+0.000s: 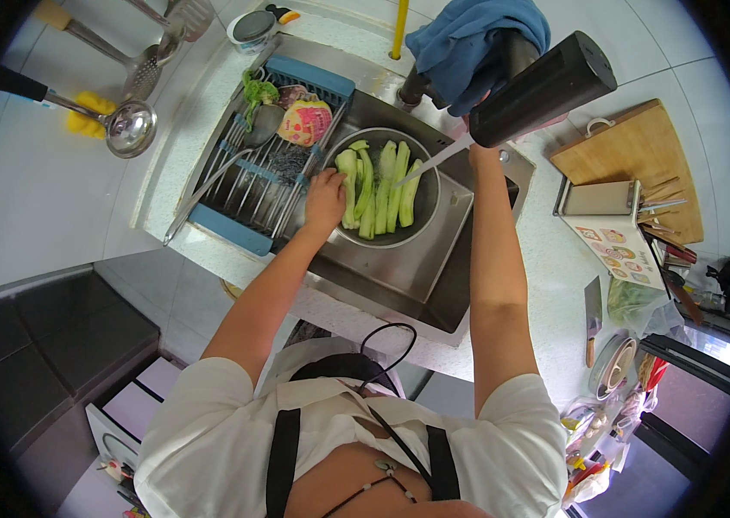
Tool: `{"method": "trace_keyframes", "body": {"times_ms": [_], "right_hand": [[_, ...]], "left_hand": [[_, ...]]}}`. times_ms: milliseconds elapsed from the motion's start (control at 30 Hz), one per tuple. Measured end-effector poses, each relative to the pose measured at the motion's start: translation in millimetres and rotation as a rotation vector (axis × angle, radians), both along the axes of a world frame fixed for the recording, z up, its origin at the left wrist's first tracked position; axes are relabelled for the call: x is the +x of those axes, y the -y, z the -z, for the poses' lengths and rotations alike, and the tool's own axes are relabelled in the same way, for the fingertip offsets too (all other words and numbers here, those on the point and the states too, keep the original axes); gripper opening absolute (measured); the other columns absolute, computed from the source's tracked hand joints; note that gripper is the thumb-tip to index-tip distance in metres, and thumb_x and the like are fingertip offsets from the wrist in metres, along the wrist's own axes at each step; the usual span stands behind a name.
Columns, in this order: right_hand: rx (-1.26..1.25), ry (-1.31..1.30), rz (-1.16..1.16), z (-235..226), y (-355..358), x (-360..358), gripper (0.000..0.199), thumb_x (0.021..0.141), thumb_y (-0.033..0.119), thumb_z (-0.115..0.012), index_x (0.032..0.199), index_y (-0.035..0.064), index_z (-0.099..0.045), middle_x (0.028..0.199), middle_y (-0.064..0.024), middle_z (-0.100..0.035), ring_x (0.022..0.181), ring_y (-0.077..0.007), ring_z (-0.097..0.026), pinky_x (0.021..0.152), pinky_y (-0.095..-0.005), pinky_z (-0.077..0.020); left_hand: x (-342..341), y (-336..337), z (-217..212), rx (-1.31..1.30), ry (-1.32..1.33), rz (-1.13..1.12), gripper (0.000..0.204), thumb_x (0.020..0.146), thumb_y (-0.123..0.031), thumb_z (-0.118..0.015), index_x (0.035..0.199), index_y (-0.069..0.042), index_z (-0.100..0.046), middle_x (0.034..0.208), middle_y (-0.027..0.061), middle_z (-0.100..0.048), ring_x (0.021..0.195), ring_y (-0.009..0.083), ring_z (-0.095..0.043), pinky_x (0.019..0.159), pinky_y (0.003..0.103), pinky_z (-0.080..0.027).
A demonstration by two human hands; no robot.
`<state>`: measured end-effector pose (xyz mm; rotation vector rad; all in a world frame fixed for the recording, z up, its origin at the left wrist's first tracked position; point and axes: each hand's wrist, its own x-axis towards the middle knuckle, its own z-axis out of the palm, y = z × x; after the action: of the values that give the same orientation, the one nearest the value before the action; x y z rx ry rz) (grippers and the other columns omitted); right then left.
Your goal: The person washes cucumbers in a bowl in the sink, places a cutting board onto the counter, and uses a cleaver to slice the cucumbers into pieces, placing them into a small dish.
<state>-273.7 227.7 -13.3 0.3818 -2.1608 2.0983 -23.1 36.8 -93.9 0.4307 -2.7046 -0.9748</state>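
A round metal bowl (423, 226) sits in the steel sink with several pale green vegetable stalks (381, 190) in water. My left hand (325, 200) is at the bowl's left rim, its fingers curled over the edge beside the leftmost stalk. A thick black faucet (546, 89) reaches in from the upper right, and a stream of water (436, 161) runs from it into the bowl. My right hand (483, 155) is raised at the faucet's spout end; the faucet covers its fingers, so their grip is hidden.
Left of the bowl, a blue-ended drying rack (231, 229) holds a ladle (209, 183), a scrubber (289, 161) and a colourful sponge (305, 123). A blue cloth (477, 43) drapes the faucet. A cleaver (593, 315) and cutting board (641, 168) are at right.
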Motion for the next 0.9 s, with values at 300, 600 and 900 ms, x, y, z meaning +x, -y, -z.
{"method": "trace_keyframes", "body": {"times_ms": [300,600,900], "right_hand": [[0.287,0.026,0.003,-8,-10,-20,0.042,0.083,0.030,-0.054,0.112,-0.0005,-0.052,0.108,-0.0199,-0.058,0.099,-0.0336,-0.055,0.085,-0.0387,-0.0420],[0.738,0.073,0.222,75,-43,141,0.047,0.078,0.033,-0.062,0.109,-0.0004,-0.054,0.095,-0.0200,-0.061,0.090,-0.0370,-0.058,0.079,-0.0396,-0.0454],[0.859,0.449,0.049,104,-44,188,0.058,0.080,0.012,-0.055,0.130,0.0009,-0.027,0.104,-0.0301,-0.054,0.095,-0.0442,-0.054,0.081,-0.0464,-0.0432]], "left_hand": [[21,1,0,0.343,0.054,-0.231,0.044,0.077,-0.008,-0.059,0.120,-0.001,-0.047,0.116,0.0229,-0.046,0.109,0.0388,-0.042,0.093,0.043,-0.034],[25,-2,2,0.316,0.127,-0.245,0.056,0.077,-0.015,-0.060,0.126,0.002,-0.039,0.122,0.0265,-0.042,0.114,0.0401,-0.040,0.096,0.042,-0.033],[20,-13,13,0.184,0.199,-0.182,0.064,0.075,-0.016,-0.063,0.128,0.005,-0.034,0.130,0.0278,-0.035,0.117,0.0440,-0.035,0.099,0.048,-0.027]]}}
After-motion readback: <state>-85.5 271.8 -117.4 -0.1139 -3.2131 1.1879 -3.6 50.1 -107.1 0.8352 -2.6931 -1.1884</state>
